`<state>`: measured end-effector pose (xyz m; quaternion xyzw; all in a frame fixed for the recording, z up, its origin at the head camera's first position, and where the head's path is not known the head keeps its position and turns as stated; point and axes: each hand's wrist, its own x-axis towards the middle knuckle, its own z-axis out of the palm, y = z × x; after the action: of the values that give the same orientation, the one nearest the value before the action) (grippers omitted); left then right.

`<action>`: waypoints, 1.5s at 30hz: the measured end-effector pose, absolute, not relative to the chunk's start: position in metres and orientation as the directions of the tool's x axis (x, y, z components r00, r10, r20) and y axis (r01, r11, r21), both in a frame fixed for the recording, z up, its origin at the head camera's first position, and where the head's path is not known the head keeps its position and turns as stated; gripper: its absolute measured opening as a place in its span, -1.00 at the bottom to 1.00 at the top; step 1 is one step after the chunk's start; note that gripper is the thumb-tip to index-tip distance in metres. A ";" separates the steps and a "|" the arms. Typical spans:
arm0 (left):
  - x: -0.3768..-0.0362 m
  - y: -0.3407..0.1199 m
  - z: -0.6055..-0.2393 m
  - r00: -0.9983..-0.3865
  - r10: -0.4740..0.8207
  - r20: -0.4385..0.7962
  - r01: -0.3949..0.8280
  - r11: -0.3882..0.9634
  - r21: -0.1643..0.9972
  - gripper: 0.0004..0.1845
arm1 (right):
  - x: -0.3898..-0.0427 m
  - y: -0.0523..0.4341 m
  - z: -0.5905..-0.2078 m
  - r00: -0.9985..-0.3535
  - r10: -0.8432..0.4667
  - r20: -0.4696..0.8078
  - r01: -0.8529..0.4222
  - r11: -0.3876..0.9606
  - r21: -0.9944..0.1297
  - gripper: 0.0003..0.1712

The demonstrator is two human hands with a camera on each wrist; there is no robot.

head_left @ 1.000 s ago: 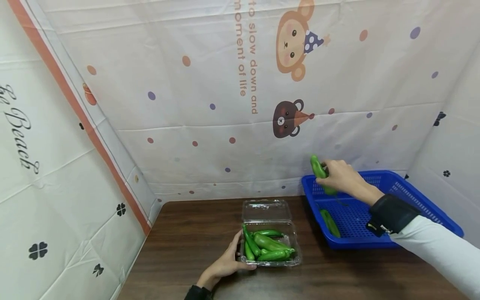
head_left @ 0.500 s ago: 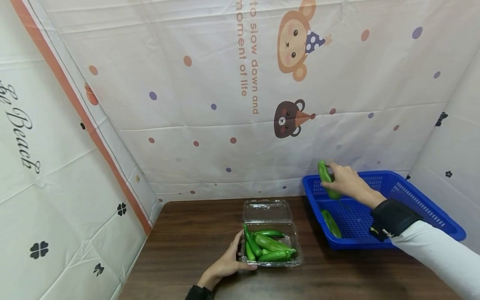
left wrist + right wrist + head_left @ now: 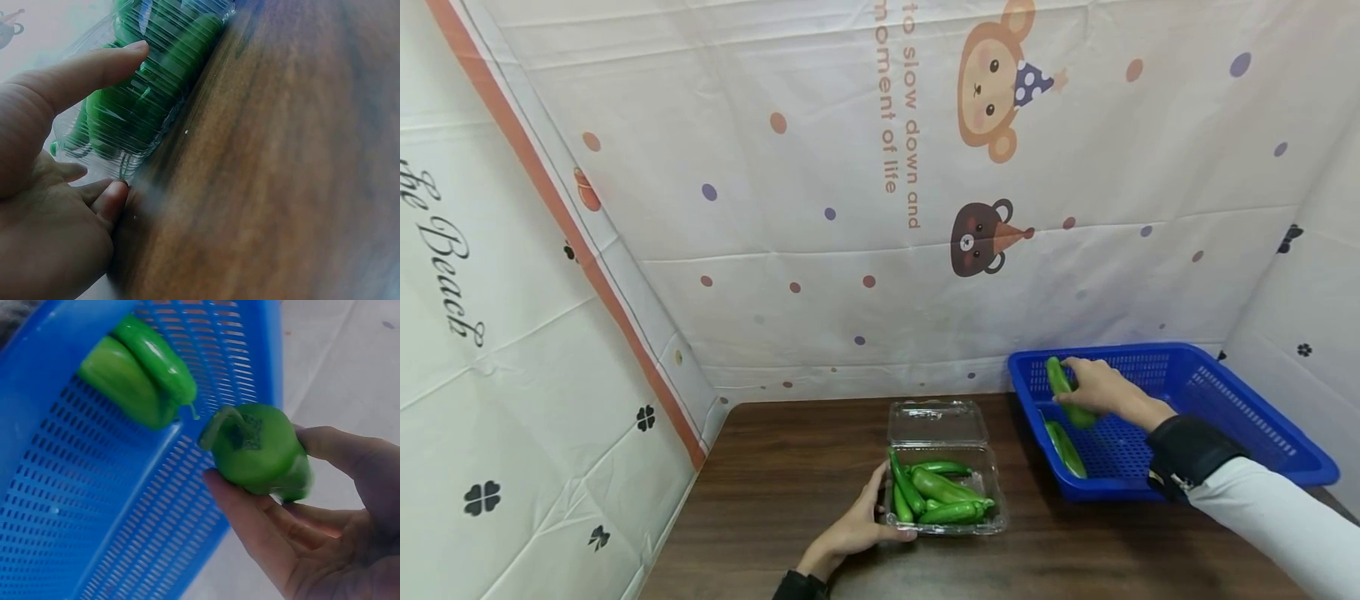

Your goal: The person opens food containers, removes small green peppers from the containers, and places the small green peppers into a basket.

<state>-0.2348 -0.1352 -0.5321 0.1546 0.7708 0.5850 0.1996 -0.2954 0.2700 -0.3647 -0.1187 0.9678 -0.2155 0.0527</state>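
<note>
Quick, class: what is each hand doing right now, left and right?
Left hand: grips the clear box of peppers.
Right hand: holds a green pepper over the blue basket.

The right hand [image 3: 1093, 387] holds a green pepper [image 3: 1067, 392] over the blue basket [image 3: 1247, 417] at three o'clock, above another pepper [image 3: 1064, 447] lying inside. At six o'clock the left hand [image 3: 853, 529] grips the clear box [image 3: 942, 487] of peppers on the table [image 3: 775, 492].
</note>
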 end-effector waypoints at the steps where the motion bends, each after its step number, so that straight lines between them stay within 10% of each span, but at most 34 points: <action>1: -0.235 -0.135 -0.532 -0.872 0.472 -0.126 0.004 0.265 0.964 0.23 | -0.295 0.270 -0.366 -0.966 -0.253 -0.063 -0.201 0.877 -0.437 -0.15; 45: -0.237 -0.135 -0.532 -0.872 0.461 -0.164 -0.016 0.308 0.951 0.23 | -0.285 0.263 -0.401 -0.884 -0.313 -0.348 -0.076 0.829 -0.555 -0.44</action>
<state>-0.2367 -0.1351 -0.5321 0.1425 0.7812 0.5707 0.2092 -0.2848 0.2632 -0.4008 -0.1044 0.9312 -0.2734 0.2175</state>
